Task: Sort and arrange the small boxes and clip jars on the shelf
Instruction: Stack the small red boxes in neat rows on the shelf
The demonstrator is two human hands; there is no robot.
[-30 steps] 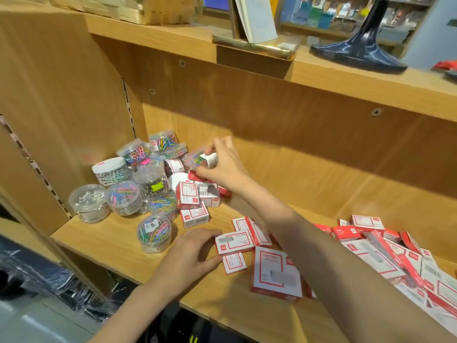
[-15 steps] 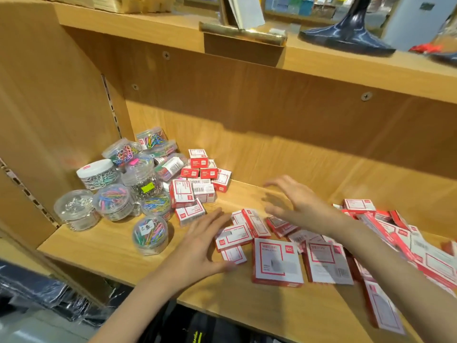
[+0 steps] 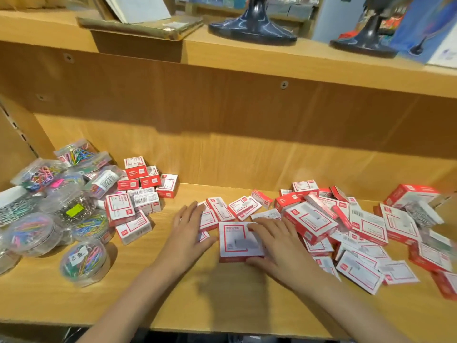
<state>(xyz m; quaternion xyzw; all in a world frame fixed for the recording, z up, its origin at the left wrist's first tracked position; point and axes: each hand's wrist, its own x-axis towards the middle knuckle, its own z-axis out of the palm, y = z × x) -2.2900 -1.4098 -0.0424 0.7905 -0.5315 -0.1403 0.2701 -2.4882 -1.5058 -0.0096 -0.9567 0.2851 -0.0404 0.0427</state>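
Observation:
On the wooden shelf [image 3: 222,305], clear clip jars [image 3: 32,233] full of coloured and metal clips crowd the left end; one labelled jar [image 3: 84,261] stands nearest the front. Beside them is a small heap of red-and-white boxes [image 3: 141,194]. Loose boxes of the same kind [image 3: 358,226] litter the right half. My left hand [image 3: 188,233] lies flat, fingers straight, touching small boxes [image 3: 220,209] at mid-shelf. My right hand [image 3: 274,246] holds a larger square box [image 3: 235,241], fingers on its top and thumb against its near edge.
The shelf's back panel [image 3: 247,157] and left side wall [image 3: 14,149] close the space. An upper shelf [image 3: 247,68] overhangs, carrying two dark stand bases [image 3: 252,30] and books. Bare wood shows along the front edge and behind the hands.
My right hand left the heap by the jars, swung right and came down onto the larger square box. My left hand slid slightly right onto the small boxes. The view shifted right.

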